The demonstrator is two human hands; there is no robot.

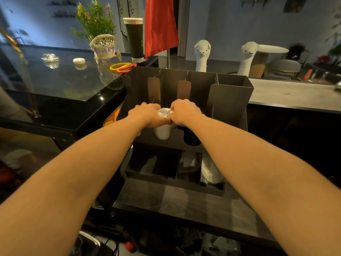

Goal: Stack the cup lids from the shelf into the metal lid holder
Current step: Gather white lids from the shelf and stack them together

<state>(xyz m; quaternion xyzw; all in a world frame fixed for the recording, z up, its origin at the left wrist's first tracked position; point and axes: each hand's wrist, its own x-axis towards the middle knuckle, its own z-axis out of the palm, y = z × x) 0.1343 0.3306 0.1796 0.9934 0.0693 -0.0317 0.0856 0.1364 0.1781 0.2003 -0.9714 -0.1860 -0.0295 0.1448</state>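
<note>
While left hand [144, 115] and right hand [186, 112] each pinched one edge of a white lid [164, 113] at the holder's [230, 100] top | step seemed: setting lid on the white stack [163, 134] inside holder | next would need: lower it flat, then let go

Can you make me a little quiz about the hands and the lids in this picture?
1. True or false: only one hand touches the white lid at the top of the metal lid holder.
2. What colour is the lid stack in the slot just right of the white stack? A black, B red, C yellow.
3. Fill in: ___ white toy animals stand behind the holder.
Key: 1 false, the left hand and the right hand both pinch it. 2 A. 3 two.
</note>
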